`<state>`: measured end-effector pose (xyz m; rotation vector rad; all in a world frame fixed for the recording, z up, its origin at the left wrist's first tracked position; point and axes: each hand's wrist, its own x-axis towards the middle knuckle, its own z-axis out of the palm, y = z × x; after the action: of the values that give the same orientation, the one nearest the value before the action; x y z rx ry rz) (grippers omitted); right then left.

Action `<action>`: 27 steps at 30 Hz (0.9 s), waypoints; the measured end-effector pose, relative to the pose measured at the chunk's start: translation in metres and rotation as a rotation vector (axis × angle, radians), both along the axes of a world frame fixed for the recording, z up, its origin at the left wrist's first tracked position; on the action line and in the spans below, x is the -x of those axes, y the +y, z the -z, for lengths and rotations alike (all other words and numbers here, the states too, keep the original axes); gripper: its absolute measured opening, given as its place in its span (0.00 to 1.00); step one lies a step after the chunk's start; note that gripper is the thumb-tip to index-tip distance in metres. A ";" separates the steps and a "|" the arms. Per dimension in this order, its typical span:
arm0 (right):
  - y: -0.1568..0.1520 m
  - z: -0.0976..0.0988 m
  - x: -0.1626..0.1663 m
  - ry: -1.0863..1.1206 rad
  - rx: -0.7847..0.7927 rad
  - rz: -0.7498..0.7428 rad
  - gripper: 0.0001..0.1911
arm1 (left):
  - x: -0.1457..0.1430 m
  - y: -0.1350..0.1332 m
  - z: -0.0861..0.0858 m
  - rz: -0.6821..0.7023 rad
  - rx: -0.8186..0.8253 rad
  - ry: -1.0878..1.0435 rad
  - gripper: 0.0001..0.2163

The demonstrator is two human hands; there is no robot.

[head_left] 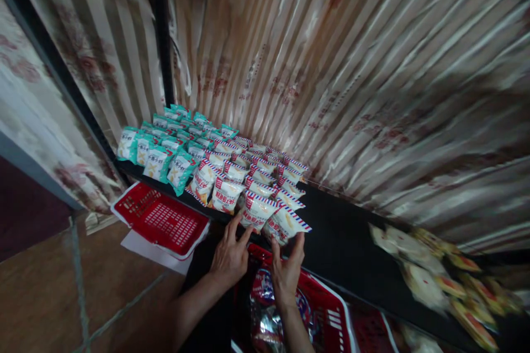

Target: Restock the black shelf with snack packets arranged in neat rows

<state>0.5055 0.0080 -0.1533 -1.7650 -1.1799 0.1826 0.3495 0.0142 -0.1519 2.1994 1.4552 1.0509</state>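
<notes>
Rows of small white snack packets with red-and-blue striped edges (232, 187) lie on a black shelf (343, 237). My left hand (228, 256) reaches up to the front row, fingers spread and touching a packet (256, 210). My right hand (286, 267) pinches the front-most striped packet (287, 224) at the shelf's edge, thumb and fingers on its lower side. Teal-and-white packets (161, 146) fill the shelf's left end.
A red plastic basket (161, 219) lies on the floor at left on a white sheet. Another red basket (327, 314) with foil packs sits below my hands. Blurred yellow-and-red packets (439, 276) lie on the shelf at right. Striped floral curtain hangs behind.
</notes>
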 end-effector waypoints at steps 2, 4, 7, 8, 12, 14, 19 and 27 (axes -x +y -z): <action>0.005 0.001 -0.008 0.081 0.053 -0.004 0.44 | -0.002 0.000 0.001 -0.004 0.009 0.003 0.32; 0.009 0.002 -0.015 0.136 0.065 -0.010 0.41 | -0.004 0.001 0.002 -0.004 0.018 0.005 0.31; 0.010 0.002 -0.020 0.177 0.031 -0.030 0.40 | -0.007 0.003 0.004 -0.005 0.025 0.006 0.32; 0.007 0.001 -0.020 0.174 0.010 -0.020 0.40 | -0.007 0.003 0.004 -0.004 0.024 0.008 0.32; -0.014 -0.001 -0.019 0.013 -0.067 0.085 0.40 | -0.011 0.004 0.004 -0.023 0.026 0.014 0.32; -0.026 -0.003 -0.017 -0.123 -0.106 0.065 0.35 | -0.013 0.003 0.002 -0.042 0.037 0.014 0.32; -0.033 -0.013 0.000 -0.329 -0.134 -0.265 0.22 | -0.012 0.003 0.002 -0.033 0.037 -0.021 0.31; 0.010 -0.050 0.036 -0.461 -0.015 -0.278 0.25 | -0.006 0.004 0.006 0.010 0.026 -0.035 0.27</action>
<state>0.4698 0.0179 -0.1030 -1.6707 -1.7533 -0.0772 0.3560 0.0181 -0.1581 2.1573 1.4329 1.0567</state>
